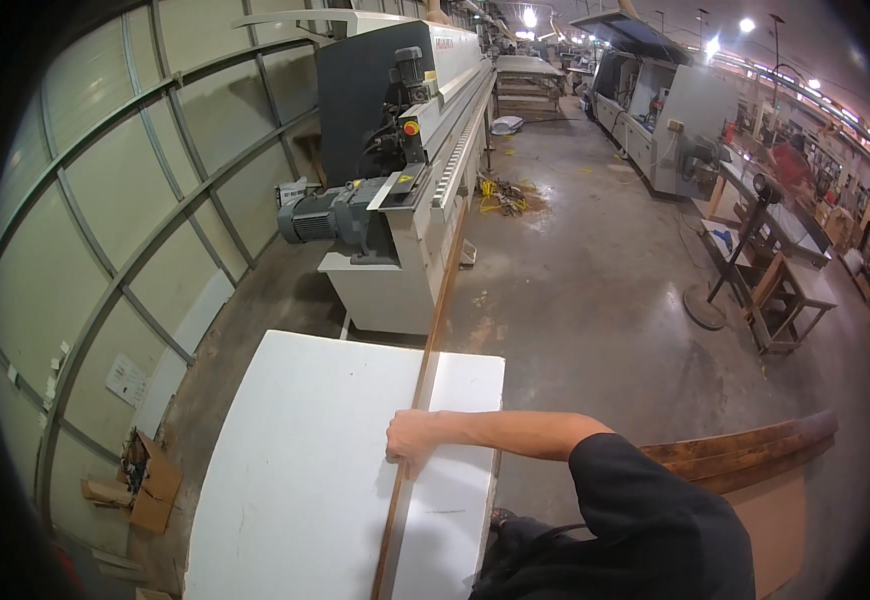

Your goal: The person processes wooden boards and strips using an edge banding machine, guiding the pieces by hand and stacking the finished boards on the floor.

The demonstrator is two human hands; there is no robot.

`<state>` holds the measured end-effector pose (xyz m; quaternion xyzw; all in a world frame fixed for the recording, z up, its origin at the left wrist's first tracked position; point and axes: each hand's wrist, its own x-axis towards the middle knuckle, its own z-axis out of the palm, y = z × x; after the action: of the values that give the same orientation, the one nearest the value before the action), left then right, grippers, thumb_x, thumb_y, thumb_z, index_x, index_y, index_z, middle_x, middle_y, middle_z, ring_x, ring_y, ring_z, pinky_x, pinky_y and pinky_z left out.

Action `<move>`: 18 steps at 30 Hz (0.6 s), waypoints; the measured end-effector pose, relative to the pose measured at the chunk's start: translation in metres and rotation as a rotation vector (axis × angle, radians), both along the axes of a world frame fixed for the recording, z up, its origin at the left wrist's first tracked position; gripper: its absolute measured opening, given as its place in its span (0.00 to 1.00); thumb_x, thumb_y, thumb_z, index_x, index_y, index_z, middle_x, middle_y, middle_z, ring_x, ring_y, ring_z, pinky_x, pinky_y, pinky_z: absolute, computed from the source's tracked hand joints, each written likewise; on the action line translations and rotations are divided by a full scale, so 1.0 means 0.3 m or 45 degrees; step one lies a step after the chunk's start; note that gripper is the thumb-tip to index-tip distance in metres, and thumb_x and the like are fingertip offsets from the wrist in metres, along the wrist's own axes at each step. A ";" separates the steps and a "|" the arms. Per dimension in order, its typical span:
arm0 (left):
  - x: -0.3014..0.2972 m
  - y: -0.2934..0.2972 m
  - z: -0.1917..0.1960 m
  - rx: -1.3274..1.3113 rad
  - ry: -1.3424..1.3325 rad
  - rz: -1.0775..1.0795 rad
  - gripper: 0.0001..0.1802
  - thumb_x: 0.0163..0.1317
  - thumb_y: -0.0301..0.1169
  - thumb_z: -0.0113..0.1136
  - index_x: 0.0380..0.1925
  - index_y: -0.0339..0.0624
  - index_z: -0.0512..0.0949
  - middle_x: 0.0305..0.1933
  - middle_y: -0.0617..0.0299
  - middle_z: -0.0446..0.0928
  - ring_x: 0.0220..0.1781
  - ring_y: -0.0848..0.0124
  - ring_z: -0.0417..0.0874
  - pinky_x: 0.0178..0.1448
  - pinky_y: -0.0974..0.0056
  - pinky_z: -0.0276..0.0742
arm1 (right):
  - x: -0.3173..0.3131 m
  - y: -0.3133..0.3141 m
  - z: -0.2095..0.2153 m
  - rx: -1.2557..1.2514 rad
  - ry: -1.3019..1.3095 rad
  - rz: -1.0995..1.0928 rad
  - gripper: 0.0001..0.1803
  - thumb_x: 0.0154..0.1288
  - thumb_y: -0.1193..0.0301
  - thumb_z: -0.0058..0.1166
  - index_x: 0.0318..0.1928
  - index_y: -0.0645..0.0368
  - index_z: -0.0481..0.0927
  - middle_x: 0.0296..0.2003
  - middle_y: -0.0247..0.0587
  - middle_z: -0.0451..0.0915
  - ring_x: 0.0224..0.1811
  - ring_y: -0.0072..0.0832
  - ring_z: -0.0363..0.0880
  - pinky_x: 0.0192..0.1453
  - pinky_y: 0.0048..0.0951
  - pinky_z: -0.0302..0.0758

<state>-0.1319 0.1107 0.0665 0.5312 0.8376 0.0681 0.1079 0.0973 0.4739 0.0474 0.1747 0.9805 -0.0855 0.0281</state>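
Observation:
My right hand (413,437) is closed around a long, narrow brown wooden strip (392,535), with its fingers wrapped over the edge. The strip lies lengthwise across a white-topped table (285,450). Its far end runs along the side of a long machine (433,215) ahead. My bare right forearm reaches in from the right, below a black sleeve (645,510). The left hand is out of view.
Ahead left, a grey motor (330,215) juts from the machine near a red stop button (412,128). Brown boards (745,450) lie at my right. A fan stand (740,250) and wooden stool (790,300) stand farther right. Yellow cord (503,197) lies on the floor.

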 end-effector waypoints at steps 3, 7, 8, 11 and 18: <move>-0.001 -0.002 0.005 -0.004 -0.014 0.007 0.18 0.56 0.47 0.70 0.31 0.42 0.83 0.28 0.45 0.83 0.33 0.46 0.84 0.42 0.45 0.79 | -0.001 0.001 0.000 -0.004 -0.003 0.006 0.19 0.43 0.48 0.67 0.25 0.49 0.81 0.22 0.38 0.80 0.29 0.42 0.81 0.33 0.43 0.74; 0.004 -0.004 0.018 0.012 -0.021 -0.003 0.18 0.56 0.46 0.70 0.31 0.42 0.83 0.28 0.44 0.83 0.33 0.45 0.84 0.42 0.44 0.78 | -0.003 0.002 0.000 -0.017 0.005 0.009 0.19 0.43 0.49 0.68 0.25 0.49 0.82 0.22 0.38 0.80 0.29 0.43 0.81 0.33 0.43 0.74; 0.005 -0.003 0.020 0.013 -0.021 -0.002 0.18 0.56 0.46 0.70 0.31 0.42 0.83 0.28 0.44 0.83 0.33 0.45 0.84 0.42 0.44 0.78 | -0.003 0.002 0.001 -0.022 0.003 0.009 0.19 0.43 0.49 0.68 0.25 0.49 0.82 0.22 0.39 0.80 0.30 0.43 0.81 0.33 0.43 0.74; 0.008 0.001 0.025 -0.025 -0.031 0.023 0.18 0.56 0.47 0.70 0.31 0.42 0.83 0.28 0.44 0.83 0.34 0.44 0.84 0.42 0.44 0.78 | -0.005 0.001 0.005 -0.030 -0.015 0.004 0.19 0.42 0.50 0.68 0.25 0.50 0.82 0.22 0.40 0.81 0.30 0.44 0.81 0.34 0.44 0.75; 0.005 -0.003 0.016 -0.032 -0.006 0.033 0.19 0.55 0.47 0.70 0.32 0.43 0.84 0.29 0.44 0.83 0.35 0.44 0.84 0.44 0.45 0.79 | -0.005 -0.001 0.014 -0.019 -0.034 -0.004 0.19 0.43 0.50 0.68 0.27 0.51 0.83 0.23 0.41 0.81 0.31 0.45 0.81 0.35 0.44 0.76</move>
<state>-0.1304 0.1099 0.0713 0.5187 0.8449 0.0604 0.1156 0.0957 0.4736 0.0516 0.1773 0.9791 -0.0904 0.0424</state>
